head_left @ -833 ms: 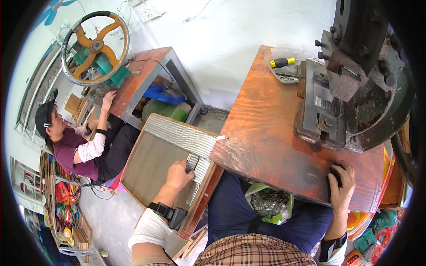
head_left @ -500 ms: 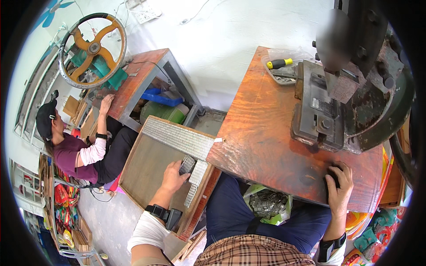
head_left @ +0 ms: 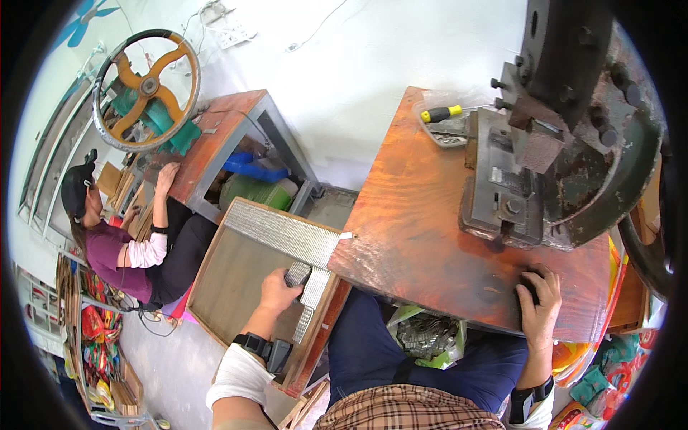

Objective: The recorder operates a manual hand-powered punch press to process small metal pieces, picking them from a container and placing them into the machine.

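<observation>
Left hand [head_left: 278,290] pinched metal pieces [head_left: 297,273] over the left tray [head_left: 233,276]; right hand [head_left: 543,304], half-open and seemingly empty, touched the bench [head_left: 423,229]

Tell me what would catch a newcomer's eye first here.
First, the dark metal press looming at upper right on the reddish wooden table. Then the orange-spoked wheel at upper left. Near the centre, the left hand holds small metal pieces at the wooden tray.
</observation>
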